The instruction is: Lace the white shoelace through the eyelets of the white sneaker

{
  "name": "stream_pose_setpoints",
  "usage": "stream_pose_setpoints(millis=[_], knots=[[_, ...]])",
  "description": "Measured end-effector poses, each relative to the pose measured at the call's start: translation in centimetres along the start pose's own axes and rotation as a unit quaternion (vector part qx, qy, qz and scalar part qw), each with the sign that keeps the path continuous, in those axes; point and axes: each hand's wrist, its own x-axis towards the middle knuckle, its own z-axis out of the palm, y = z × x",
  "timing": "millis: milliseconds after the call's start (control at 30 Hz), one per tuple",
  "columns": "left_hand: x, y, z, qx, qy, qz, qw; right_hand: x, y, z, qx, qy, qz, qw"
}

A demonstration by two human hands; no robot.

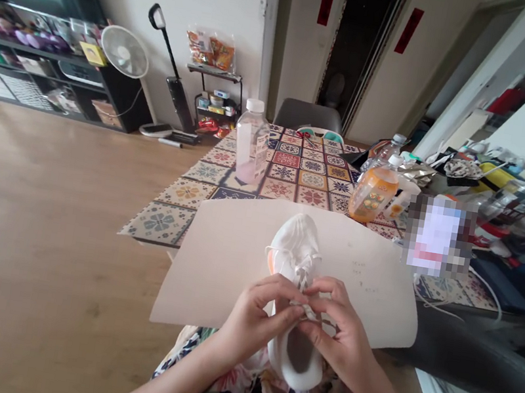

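Note:
A white sneaker (303, 239) lies with its toe pointing away from me, partly on a large white sheet of paper (224, 250) and with its heel towards my lap. Both hands meet over its upper front. My left hand (265, 306) pinches white shoelace (301, 282) between thumb and fingers. From the other side, my right hand (335, 318) also has its fingertips closed on the lace, close to the left fingertips. Lace loops stick out on either side of the shoe further up. The fingers hide part of the lacing and tongue.
Beyond the paper, a patterned tablecloth (178, 190) carries a clear bottle (252, 142) with a little pink liquid and an orange-labelled bottle (373, 191). Clutter, a blurred-out patch and cables crowd the right side. A grey chair (310, 116) stands at the far end.

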Motion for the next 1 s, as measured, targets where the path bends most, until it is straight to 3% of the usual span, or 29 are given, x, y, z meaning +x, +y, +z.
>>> stream_pose_setpoints(millis=[100, 267, 367, 533, 700, 833, 933, 1000], knots=[[0.1, 0.1, -0.1, 0.013, -0.013, -0.014, 1.000, 0.1, 0.4, 0.1, 0.033, -0.026, 0.006, 0.999], [0.2, 0.1, 0.1, 0.011, -0.018, -0.023, 1.000, 0.1, 0.3, 0.3, -0.073, 0.069, -0.081, 0.992], [0.1, -0.1, 0.2, -0.016, -0.011, -0.025, 0.999, -0.1, -0.1, 0.1, -0.139, 0.079, -0.153, 0.975], [0.7, -1.2, -0.5, -0.029, 0.005, -0.038, 0.999, -0.4, 0.1, -0.7, -0.091, 0.055, -0.178, 0.978], [2.0, -2.4, -1.3, 0.062, 0.080, -0.040, 0.994, -0.1, 0.6, -1.5, 0.003, -0.039, -0.180, 0.983], [2.3, -2.6, -1.2, 0.087, 0.082, -0.037, 0.992, 0.1, 0.5, -2.0, 0.046, -0.092, -0.173, 0.980], [2.1, -3.0, -1.2, 0.093, 0.073, -0.032, 0.993, 0.0, 0.4, -2.1, 0.044, -0.102, -0.169, 0.979], [1.8, -3.3, -1.5, 0.088, 0.067, -0.022, 0.994, -0.2, 0.4, -2.0, 0.022, -0.074, -0.160, 0.984]])
